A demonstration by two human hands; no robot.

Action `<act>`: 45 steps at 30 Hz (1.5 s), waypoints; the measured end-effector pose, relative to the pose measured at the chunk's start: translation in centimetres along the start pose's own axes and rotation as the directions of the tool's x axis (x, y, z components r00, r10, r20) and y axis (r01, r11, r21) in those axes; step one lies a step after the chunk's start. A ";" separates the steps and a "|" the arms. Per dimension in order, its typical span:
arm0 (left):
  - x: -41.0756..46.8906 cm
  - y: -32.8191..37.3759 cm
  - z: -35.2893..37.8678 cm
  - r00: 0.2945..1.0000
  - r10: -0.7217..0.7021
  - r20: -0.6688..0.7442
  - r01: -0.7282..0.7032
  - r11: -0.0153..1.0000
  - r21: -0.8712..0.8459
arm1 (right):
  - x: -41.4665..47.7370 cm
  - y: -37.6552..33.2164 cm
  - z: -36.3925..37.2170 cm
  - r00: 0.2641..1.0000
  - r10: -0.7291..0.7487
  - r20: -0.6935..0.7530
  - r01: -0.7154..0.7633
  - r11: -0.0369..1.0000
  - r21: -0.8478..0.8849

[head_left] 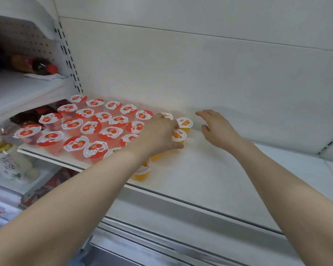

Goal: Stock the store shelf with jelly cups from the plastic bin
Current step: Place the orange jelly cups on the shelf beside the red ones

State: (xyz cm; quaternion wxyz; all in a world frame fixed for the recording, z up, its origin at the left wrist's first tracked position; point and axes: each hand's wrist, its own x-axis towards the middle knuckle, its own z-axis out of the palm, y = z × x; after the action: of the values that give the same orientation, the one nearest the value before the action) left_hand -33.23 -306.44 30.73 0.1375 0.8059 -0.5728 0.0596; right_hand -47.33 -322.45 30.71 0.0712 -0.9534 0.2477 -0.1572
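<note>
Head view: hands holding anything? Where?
Left hand grips a clear plastic orange jelly cup by its sides, between thumb and fingers; right hand holds nothing.

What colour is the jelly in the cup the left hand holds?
Orange. The cup shows best in the head view.

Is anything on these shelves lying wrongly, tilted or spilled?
No spill or damage shows. The red jelly cups stand upright in rows on the shelf. One thing stands out: a dark bottle with a red cap lies on its side on the upper left shelf.
</note>
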 end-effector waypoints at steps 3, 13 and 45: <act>0.2 0.3 0.7 1.000 -0.010 -0.009 0.010 1.000 0.014 | -0.2 0.1 -0.3 0.999 -0.031 -0.013 0.031 1.000 -0.005; -0.1 0.2 0.4 0.999 0.001 -0.046 0.002 0.998 0.069 | 0.0 -0.8 -1.3 0.993 -0.112 -0.047 0.109 0.992 -0.070; -32.7 -30.0 -13.6 0.933 -0.283 -0.221 0.308 0.947 0.088 | -3.9 -39.4 5.9 0.870 -0.490 -0.048 0.469 0.855 -0.221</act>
State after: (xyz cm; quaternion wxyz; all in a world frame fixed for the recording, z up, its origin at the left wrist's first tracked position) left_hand -15.24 -263.69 30.80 0.1544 0.8791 -0.4231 0.1559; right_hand -30.82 -285.99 32.54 -0.0805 -0.9778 0.0200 -0.1925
